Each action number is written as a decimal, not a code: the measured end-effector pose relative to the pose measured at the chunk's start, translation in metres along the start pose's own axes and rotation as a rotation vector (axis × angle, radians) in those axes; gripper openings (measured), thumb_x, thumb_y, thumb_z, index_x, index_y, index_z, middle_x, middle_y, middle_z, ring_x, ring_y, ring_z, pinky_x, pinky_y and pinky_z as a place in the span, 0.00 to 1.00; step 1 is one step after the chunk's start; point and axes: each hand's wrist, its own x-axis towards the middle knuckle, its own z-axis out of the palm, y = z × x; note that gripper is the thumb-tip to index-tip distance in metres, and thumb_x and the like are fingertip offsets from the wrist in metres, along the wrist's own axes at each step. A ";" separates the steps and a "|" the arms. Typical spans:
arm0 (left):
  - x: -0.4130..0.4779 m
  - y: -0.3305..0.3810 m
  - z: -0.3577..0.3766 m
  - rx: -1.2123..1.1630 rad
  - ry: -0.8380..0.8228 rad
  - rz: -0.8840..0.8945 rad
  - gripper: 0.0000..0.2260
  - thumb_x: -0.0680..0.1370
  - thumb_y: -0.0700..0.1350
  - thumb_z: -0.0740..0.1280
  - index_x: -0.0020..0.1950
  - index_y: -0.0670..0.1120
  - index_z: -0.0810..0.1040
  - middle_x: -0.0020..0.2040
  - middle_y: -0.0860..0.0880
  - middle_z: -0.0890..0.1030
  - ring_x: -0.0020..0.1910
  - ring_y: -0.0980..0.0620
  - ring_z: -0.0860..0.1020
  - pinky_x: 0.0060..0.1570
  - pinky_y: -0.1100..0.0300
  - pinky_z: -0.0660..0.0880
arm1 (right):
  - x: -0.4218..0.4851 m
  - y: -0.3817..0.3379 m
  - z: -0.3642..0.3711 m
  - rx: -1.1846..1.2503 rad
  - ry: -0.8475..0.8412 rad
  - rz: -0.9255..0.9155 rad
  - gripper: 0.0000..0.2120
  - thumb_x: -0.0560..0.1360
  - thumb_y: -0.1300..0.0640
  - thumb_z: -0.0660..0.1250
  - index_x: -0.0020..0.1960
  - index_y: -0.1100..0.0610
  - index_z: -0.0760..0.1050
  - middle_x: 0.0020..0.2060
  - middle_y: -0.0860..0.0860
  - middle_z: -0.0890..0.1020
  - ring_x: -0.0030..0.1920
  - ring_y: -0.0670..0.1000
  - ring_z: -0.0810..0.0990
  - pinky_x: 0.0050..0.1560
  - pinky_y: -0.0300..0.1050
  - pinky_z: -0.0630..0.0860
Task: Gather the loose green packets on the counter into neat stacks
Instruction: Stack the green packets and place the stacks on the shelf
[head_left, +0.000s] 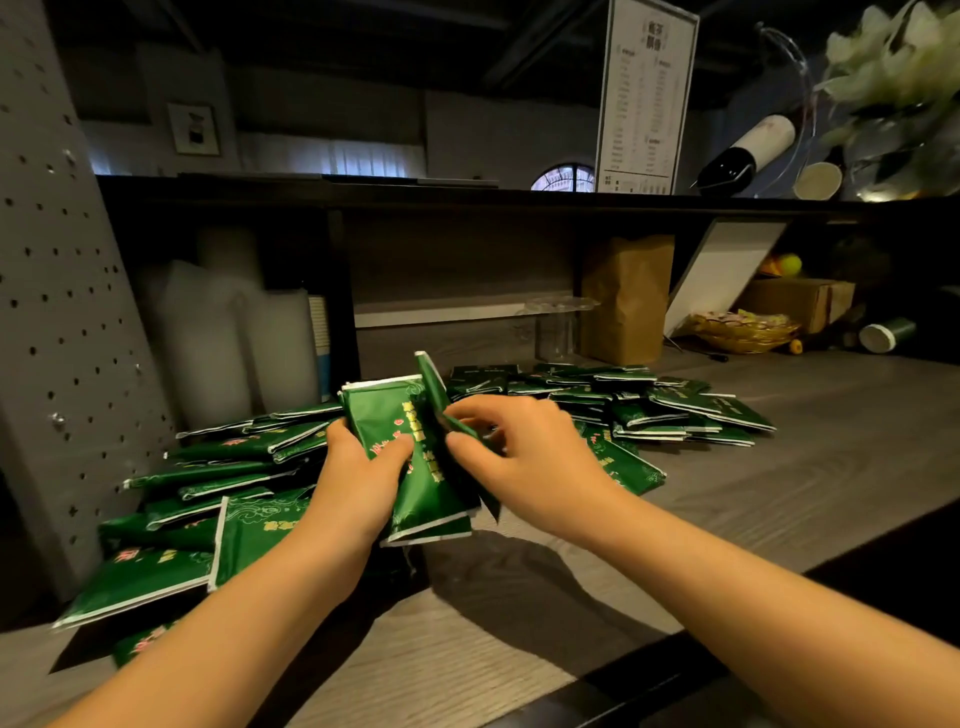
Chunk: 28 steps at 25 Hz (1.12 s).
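1. Head view: my left hand (358, 467) grips a small stack (387, 415) of green packets, thumb across its front, raised just above the counter (779, 493).
2. My right hand (519, 447) pinches a single packet (432, 382), tilted on edge against the stack's right side.
3. I judge the job barely begun. The left heap (234, 452) beside the pegboard (62, 312) and the back spread (649, 405) lie loose and overlapping, and I see no finished stack set down.
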 end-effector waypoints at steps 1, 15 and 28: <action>0.002 -0.001 -0.001 -0.022 0.007 -0.005 0.11 0.78 0.40 0.64 0.58 0.45 0.68 0.52 0.43 0.80 0.50 0.45 0.80 0.54 0.45 0.76 | -0.001 -0.003 0.005 0.014 -0.021 -0.018 0.14 0.78 0.48 0.61 0.60 0.49 0.77 0.54 0.46 0.81 0.55 0.48 0.78 0.57 0.48 0.73; -0.003 0.004 0.000 -0.255 -0.055 0.000 0.16 0.78 0.46 0.64 0.64 0.46 0.66 0.52 0.47 0.80 0.45 0.51 0.81 0.37 0.57 0.77 | -0.007 -0.004 0.028 0.305 -0.243 -0.030 0.32 0.81 0.54 0.57 0.77 0.46 0.41 0.75 0.38 0.44 0.73 0.33 0.44 0.68 0.26 0.47; 0.000 -0.001 0.002 -0.182 -0.083 0.041 0.24 0.78 0.41 0.66 0.71 0.48 0.61 0.54 0.49 0.79 0.48 0.49 0.80 0.42 0.54 0.77 | -0.011 0.112 -0.048 -0.549 -0.490 0.466 0.29 0.78 0.45 0.61 0.74 0.56 0.59 0.69 0.56 0.69 0.67 0.57 0.69 0.65 0.48 0.68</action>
